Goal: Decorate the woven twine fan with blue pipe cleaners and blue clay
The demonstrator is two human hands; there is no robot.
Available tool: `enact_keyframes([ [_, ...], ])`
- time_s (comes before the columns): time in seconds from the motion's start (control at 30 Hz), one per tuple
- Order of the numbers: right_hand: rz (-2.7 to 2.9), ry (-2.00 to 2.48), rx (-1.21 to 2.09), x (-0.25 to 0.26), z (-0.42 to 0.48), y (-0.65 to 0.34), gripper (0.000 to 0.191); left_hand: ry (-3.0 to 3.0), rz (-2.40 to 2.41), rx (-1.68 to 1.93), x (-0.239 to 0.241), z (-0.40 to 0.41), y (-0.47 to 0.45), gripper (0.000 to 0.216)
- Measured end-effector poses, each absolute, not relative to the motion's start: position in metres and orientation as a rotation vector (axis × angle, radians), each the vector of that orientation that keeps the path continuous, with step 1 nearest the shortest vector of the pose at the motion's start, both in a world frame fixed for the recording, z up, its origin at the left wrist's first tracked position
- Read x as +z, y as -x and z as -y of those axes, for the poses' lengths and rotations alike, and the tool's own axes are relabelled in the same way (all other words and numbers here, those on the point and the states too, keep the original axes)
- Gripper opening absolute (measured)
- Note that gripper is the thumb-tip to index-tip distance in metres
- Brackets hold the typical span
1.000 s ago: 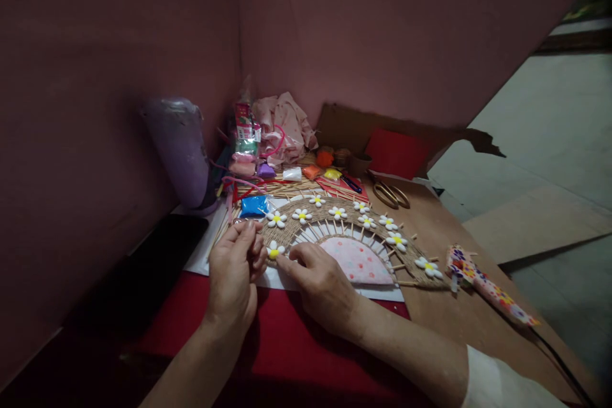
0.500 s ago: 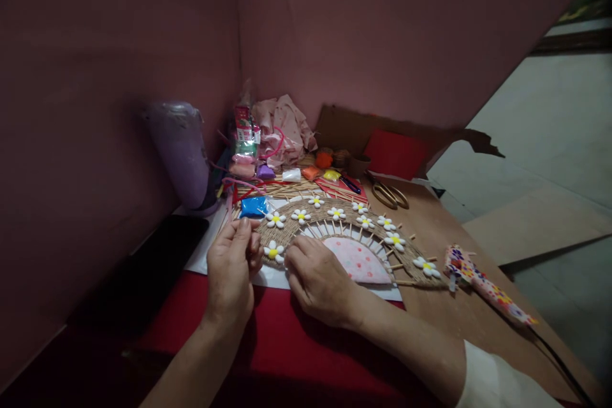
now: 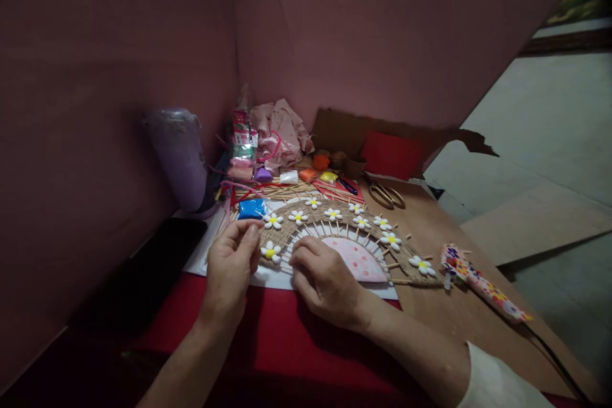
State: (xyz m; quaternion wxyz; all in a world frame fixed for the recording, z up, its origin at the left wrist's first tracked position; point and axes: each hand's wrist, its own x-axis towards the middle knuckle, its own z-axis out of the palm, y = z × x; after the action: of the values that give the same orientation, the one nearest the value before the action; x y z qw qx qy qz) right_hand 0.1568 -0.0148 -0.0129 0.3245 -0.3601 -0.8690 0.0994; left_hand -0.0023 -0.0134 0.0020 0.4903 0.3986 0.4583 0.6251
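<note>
A fan-shaped piece [image 3: 310,224] of woven twine on wooden sticks lies before me, dotted with several white clay flowers with yellow centres. At its base is a half-round of pink spotted cloth [image 3: 356,260]. By the fan's left end, my left hand [image 3: 233,268] has thumb and forefinger pinched together; anything between them is too small to make out. My right hand [image 3: 329,284] is curled over the lower left of the fan, beside the cloth half-round. Its fingertips are bent together, and what they hold, if anything, is hidden.
Scissors [image 3: 386,194] and a flower-patterned glue gun [image 3: 482,280] with a cord lie on brown board to the right. Behind the fan are a blue clay packet [image 3: 252,208], loose sticks and pink cloth [image 3: 282,131]. A purple container [image 3: 179,156] stands by the left wall.
My left forefinger has straightened somewhat over the thumb. My right hand has shifted slightly right, away from the lower left flower. The view has moved a little.
</note>
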Motion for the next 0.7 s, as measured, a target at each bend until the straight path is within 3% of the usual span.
enact_keyframes([
  [0.33,1.943,0.925,0.451,-0.020,0.015,-0.158,0.014,-2.623,-1.668,0.675,-0.013,0.025,0.013,0.022],
  [0.7,1.967,0.908,0.442,-0.023,0.013,-0.162,0.016,-3.017,-1.736,0.468,-0.010,0.017,0.011,0.021],
])
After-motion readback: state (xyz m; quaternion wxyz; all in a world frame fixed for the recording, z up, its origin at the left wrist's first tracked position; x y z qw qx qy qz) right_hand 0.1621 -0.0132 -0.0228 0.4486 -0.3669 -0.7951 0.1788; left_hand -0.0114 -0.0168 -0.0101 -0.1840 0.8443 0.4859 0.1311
